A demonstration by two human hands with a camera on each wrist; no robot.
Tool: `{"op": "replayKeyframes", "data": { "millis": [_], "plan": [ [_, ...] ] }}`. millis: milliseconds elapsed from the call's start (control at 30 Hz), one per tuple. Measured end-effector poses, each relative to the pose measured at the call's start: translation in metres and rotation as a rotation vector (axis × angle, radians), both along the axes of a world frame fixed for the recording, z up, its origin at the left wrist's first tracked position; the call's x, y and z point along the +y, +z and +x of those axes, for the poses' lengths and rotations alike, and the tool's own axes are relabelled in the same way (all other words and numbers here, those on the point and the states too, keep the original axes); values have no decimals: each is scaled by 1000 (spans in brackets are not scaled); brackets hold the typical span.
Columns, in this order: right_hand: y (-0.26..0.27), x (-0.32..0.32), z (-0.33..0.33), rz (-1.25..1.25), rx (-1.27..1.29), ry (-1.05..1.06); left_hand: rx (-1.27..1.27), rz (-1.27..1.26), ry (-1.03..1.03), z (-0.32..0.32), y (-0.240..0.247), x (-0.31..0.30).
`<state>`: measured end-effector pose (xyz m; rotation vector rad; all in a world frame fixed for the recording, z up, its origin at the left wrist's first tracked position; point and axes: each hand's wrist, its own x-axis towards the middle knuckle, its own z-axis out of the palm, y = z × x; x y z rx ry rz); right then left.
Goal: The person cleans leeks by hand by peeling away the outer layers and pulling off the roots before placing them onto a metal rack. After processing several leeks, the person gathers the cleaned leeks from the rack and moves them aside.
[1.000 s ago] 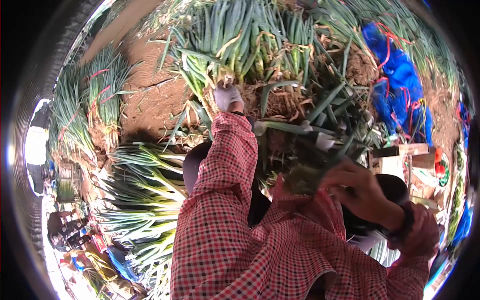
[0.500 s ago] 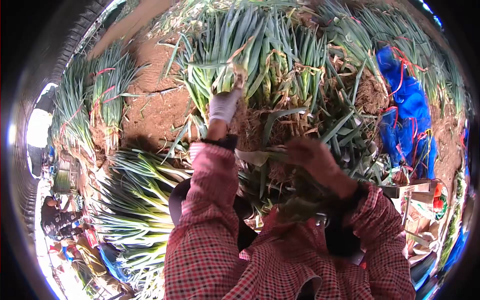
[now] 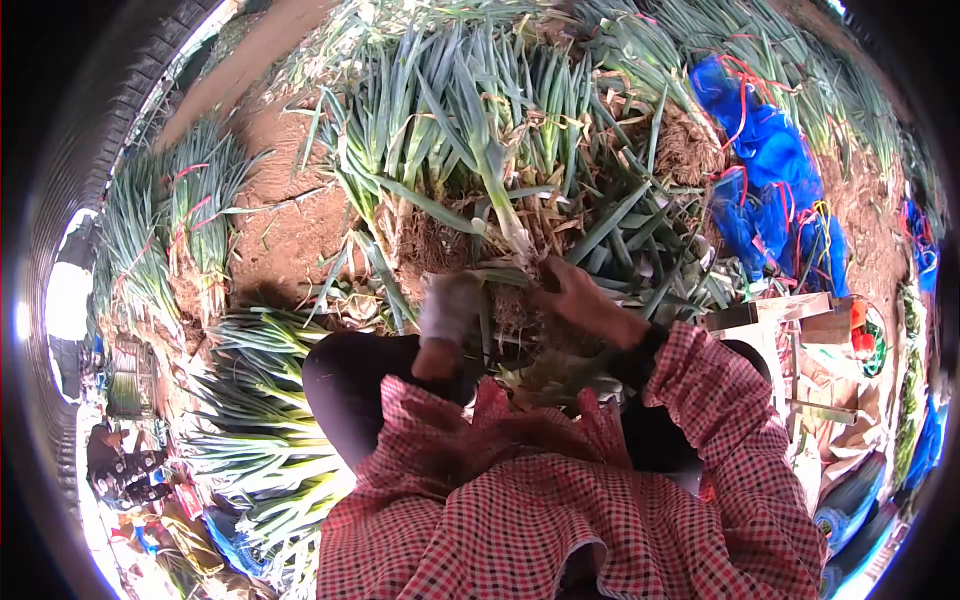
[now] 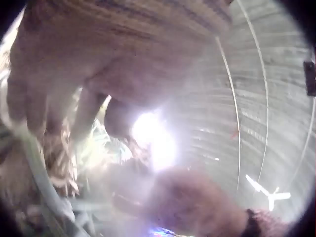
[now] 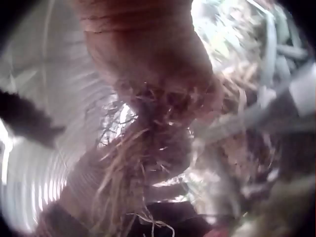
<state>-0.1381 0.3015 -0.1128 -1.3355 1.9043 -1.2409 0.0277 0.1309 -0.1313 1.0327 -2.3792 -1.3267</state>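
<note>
In the head view, my right hand [image 3: 585,303] grips the root end of a green onion [image 3: 497,185], whose leaves point up and away over the pile. Dry roots [image 5: 121,170] hang from beneath my right hand [image 5: 153,54] in the right wrist view. My left hand [image 3: 448,308], in a pale glove and blurred, is just left of the onion's base. Its fingers [image 4: 86,111] hang apart and fairly straight in the left wrist view, with no stalk seen between them. The right hand [image 4: 182,200] shows low in that view.
Upright green onions [image 3: 410,120] stand beyond the hands. Pale-stemmed stalks [image 3: 270,450] lie at the left, and tied bundles [image 3: 190,215] farther up. Blue netting [image 3: 775,155] lies right, above a wooden stand [image 3: 790,308]. Loose leaves [image 3: 630,235] lie right of the roots.
My left hand has come back from the pile toward the body. The right hand has moved up and left and now grips an onion's root end.
</note>
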Motion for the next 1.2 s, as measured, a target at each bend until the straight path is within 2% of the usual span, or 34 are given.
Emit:
{"op": "replayKeyframes", "data": {
  "millis": [33,67,100,133,167,200,233,300,333,400,433,467,500,567,600,633,700,800,867,933,967,1000,1033,1067,1100,1167,1200],
  "plan": [
    [11,8,8,57,91,-19,3,-91,278,-8,36,-6],
    [20,16,21,114,178,-37,19,-67,310,-19,79,-2],
    [30,23,34,168,264,-57,95,213,234,-33,87,-5],
    [43,31,49,262,320,19,138,494,187,-48,95,-8],
    [57,39,63,358,377,95,120,699,325,-68,52,-32],
    [63,44,71,455,433,168,125,503,352,-83,18,-35],
    [57,45,71,437,349,114,128,307,372,-95,-5,-35],
    [40,48,71,404,180,0,174,355,540,-106,-25,-39],
    [40,50,65,416,-92,9,198,380,622,-111,-24,-36],
    [37,55,53,431,-641,29,85,3,662,-110,-23,-31],
    [35,59,54,333,-528,-69,25,-186,676,-106,-14,-24],
    [32,62,55,232,-411,-165,-106,-149,632,-101,15,-5],
    [29,64,56,131,-294,-259,-74,-71,635,-98,13,7],
    [-6,66,40,16,-52,-284,-4,82,646,-96,7,35],
    [-19,66,30,-42,66,-298,48,-132,403,-90,2,74],
    [-21,61,14,14,-4,-355,95,-337,149,-81,-4,130],
    [-14,50,-22,100,-86,-442,91,-558,-223,-78,-14,158],
    [29,53,-47,135,11,-456,-87,-626,-556,-69,-75,140],
    [30,57,-51,60,50,-420,-209,-671,-776,-60,-110,117],
    [59,69,-28,78,11,-335,-382,-536,-591,-69,-54,64],
    [70,74,-15,82,-6,-290,-86,-47,173,-88,-40,34],
    [49,73,-5,-308,260,-264,249,-260,340,-107,-39,0],
    [53,79,9,-276,213,-216,235,322,321,-111,-4,-20],
    [60,87,25,-243,165,-166,208,632,514,-125,45,-24],
    [63,91,35,-210,117,-119,340,826,412,-128,13,-66],
    [50,97,40,-35,-82,-95,675,1174,305,-142,10,-79],
    [40,99,35,44,-99,-97,705,1152,307,-144,9,-80]
  ]
}}
